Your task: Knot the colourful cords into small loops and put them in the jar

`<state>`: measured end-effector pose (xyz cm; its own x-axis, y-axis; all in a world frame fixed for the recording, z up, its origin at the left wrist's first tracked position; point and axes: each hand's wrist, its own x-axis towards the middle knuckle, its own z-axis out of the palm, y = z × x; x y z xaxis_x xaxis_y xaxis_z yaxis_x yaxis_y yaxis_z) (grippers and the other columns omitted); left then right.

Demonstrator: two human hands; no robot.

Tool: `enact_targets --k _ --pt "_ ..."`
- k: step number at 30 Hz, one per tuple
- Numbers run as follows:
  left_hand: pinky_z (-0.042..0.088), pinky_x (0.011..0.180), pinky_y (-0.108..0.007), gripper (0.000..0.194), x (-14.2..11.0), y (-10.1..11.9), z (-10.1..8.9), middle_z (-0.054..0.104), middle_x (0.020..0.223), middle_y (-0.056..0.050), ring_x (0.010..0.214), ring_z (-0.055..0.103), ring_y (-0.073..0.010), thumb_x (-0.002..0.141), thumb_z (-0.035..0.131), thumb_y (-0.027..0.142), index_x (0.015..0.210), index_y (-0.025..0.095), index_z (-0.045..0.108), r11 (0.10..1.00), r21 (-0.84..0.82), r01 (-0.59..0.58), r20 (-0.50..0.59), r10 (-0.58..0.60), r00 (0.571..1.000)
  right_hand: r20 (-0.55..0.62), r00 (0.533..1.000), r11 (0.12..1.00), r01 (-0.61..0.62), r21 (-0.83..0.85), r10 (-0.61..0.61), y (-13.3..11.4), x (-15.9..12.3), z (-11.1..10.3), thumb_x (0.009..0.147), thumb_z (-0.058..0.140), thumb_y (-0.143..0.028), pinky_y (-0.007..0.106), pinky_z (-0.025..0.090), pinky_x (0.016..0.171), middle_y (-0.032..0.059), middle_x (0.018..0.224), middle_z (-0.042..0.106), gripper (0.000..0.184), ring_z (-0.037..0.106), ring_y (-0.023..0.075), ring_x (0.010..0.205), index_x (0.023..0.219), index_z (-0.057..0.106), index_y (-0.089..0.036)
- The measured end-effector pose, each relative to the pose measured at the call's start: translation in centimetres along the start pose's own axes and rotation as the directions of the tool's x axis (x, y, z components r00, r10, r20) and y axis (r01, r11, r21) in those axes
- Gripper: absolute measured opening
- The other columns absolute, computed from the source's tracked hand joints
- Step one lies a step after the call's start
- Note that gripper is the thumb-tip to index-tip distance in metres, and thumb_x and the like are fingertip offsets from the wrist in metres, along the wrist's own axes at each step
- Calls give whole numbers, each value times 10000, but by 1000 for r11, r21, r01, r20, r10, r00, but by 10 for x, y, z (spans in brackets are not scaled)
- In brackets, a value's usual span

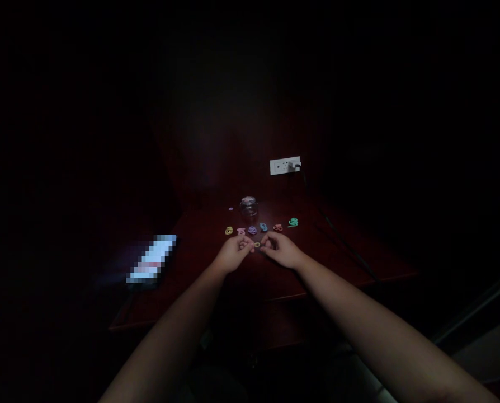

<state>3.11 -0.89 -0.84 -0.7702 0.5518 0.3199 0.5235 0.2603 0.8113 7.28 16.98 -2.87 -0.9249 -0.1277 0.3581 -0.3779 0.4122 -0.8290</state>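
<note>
A small yellow hair tie (256, 244) is between my hands, just over the dark red table. The closed fingertips of my left hand (235, 253) pinch its left side. My right hand (282, 250) is close by on the right, its fingers curled, with thumb and index finger a little apart. Beyond my hands lies a row of hair tie piles: yellow (229, 230), pink (241, 231), purple (252, 230), blue (263, 226), red-orange (278, 228) and green (293, 222). Behind the row stands a clear lidded jar (249, 207). One single purple tie (230, 209) rests left of it.
A phone-like lit screen (152, 258), pixelated, is at the left of the table (270, 285). On the back wall a white socket panel (285, 165) holds a plug. A dark cable (346, 246) crosses the right side. The surroundings are very dark.
</note>
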Motion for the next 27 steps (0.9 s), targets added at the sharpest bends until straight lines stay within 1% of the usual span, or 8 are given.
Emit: enact_targets --k 6,12,18,23,27 --pt "448 616 -240 206 -1 1 3 648 699 -56 631 583 -130 763 547 311 755 111 595 1000 -10 15 24 -15 1000 15 1000 999 7 -33 -6 2 -1 1 705 575 -272 194 320 482 -38 596 478 141 399 74 511 774 527 -159" --pt "449 602 -236 219 0 1 4 654 680 -55 616 584 -130 760 554 326 735 114 603 999 -12 35 49 -34 998 28 1000 1000 12 -18 -11 0 -1 0 713 561 -286 196 322 484 -30 578 479 143 405 78 518 702 530 -147" --pt "439 578 -223 214 0 2 5 653 673 -59 600 571 -120 760 555 316 738 108 601 999 -16 35 60 -34 998 33 999 1000 27 -17 -26 -2 -2 0 708 566 -270 193 318 483 -41 585 467 136 398 74 512 768 541 -151" --pt "417 561 -209 204 -1 5 6 627 644 -41 576 540 -103 743 575 307 715 106 595 999 -23 25 78 -23 997 43 999 998 23 -59 -21 -3 -2 -1 722 552 -305 204 333 508 -24 582 486 171 402 79 520 678 556 -140" --pt "395 538 -193 189 -2 6 7 574 616 -5 558 504 -86 704 616 299 728 114 586 999 -51 9 123 -3 992 38 999 997 21 -78 -18 -2 -2 -2 711 556 -295 202 328 508 -27 575 485 162 405 80 522 657 542 -142"
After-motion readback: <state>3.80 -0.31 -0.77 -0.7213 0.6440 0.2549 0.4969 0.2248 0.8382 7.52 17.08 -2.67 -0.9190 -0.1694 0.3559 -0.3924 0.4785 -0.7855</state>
